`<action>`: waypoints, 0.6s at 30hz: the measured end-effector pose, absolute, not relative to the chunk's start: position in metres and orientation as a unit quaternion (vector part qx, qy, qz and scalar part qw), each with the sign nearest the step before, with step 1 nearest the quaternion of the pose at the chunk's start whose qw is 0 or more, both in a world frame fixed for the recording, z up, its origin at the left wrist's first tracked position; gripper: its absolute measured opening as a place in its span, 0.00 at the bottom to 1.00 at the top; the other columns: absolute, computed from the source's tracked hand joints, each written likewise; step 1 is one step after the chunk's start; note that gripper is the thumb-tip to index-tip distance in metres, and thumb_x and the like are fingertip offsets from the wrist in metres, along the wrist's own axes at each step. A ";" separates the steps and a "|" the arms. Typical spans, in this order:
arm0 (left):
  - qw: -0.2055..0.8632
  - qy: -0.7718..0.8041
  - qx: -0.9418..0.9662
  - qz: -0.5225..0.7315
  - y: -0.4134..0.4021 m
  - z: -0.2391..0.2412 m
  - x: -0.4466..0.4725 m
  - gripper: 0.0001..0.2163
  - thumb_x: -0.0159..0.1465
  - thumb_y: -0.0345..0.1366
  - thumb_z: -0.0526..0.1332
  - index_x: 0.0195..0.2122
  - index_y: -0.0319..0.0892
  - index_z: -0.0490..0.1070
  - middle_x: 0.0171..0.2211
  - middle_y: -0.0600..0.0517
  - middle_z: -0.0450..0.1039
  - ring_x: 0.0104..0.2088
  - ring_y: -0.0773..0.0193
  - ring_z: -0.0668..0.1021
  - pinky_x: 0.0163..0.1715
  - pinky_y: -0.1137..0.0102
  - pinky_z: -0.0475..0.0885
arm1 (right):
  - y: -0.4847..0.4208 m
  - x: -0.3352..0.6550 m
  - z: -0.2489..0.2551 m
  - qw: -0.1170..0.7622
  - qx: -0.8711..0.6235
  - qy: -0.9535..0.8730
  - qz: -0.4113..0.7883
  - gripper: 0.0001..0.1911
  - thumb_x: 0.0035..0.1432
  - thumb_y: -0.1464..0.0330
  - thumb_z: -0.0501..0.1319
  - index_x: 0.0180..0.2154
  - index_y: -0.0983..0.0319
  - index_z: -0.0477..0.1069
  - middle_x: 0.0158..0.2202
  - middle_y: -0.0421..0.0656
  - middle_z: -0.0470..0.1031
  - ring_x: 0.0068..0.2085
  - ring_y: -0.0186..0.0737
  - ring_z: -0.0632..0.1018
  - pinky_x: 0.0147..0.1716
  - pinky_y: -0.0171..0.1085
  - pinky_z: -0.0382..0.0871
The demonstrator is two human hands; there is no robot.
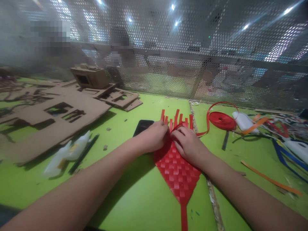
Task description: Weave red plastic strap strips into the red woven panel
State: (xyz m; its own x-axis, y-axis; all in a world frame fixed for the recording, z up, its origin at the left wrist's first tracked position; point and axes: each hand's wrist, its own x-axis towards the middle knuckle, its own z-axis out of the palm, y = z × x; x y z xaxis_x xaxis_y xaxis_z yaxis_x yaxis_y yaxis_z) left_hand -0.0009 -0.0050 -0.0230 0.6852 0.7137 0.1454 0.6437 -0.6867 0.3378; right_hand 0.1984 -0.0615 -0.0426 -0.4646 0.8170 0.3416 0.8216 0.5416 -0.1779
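Observation:
A red woven ribbon mat [177, 171] lies on the green table [134, 195], narrowing to a single strip toward me. Loose red strip ends [176, 118] stick up at its far edge. My left hand [154, 136] rests on the mat's far left corner with fingers curled onto the weave. My right hand [189, 142] presses on the far right part, fingers bent and pinching a red strip. The two hands nearly touch at the strip ends.
A black phone [142, 125] lies just left of the hands. A red ribbon roll [221, 120] and a white glue bottle [243, 121] sit to the right, among orange and blue strips. Cut cardboard sheets [57, 118] and another bottle [66, 154] lie left. Perforated mesh [168, 51] walls the back.

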 end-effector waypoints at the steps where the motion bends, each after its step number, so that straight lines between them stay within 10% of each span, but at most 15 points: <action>1: 0.148 0.384 0.901 0.138 -0.005 -0.022 -0.001 0.07 0.66 0.32 0.55 0.36 0.41 0.72 0.39 0.42 0.73 0.39 0.54 0.76 0.39 0.62 0.71 | -0.062 0.198 -0.043 0.199 -0.479 -0.855 -0.002 0.10 0.69 0.72 0.55 0.48 0.61 0.72 0.46 0.51 0.72 0.48 0.50 0.73 0.51 0.50 0.69; 8: 0.261 0.469 0.828 0.161 0.002 -0.011 -0.010 0.06 0.58 0.32 0.61 0.34 0.44 0.77 0.34 0.49 0.81 0.34 0.56 0.80 0.34 0.66 0.72 | -0.061 0.198 -0.042 0.205 -0.469 -0.859 0.006 0.12 0.71 0.71 0.55 0.52 0.62 0.72 0.50 0.52 0.73 0.50 0.50 0.72 0.53 0.52 0.68; 18: 0.142 0.450 0.868 0.151 0.008 -0.018 -0.011 0.12 0.63 0.35 0.56 0.38 0.43 0.80 0.41 0.43 0.80 0.41 0.51 0.80 0.43 0.59 0.74 | -0.059 0.198 -0.040 0.122 -0.460 -0.878 -0.045 0.19 0.71 0.66 0.57 0.60 0.50 0.74 0.55 0.50 0.73 0.53 0.56 0.71 0.52 0.57 0.67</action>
State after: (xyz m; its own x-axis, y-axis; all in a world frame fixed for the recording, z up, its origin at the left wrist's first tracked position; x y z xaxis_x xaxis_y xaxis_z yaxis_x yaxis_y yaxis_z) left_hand -0.0108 0.0076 -0.0180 0.5483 0.8253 0.1347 0.7391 -0.5536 0.3838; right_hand 0.1983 -0.0593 -0.0402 -0.5468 0.7971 0.2562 0.8190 0.5728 -0.0338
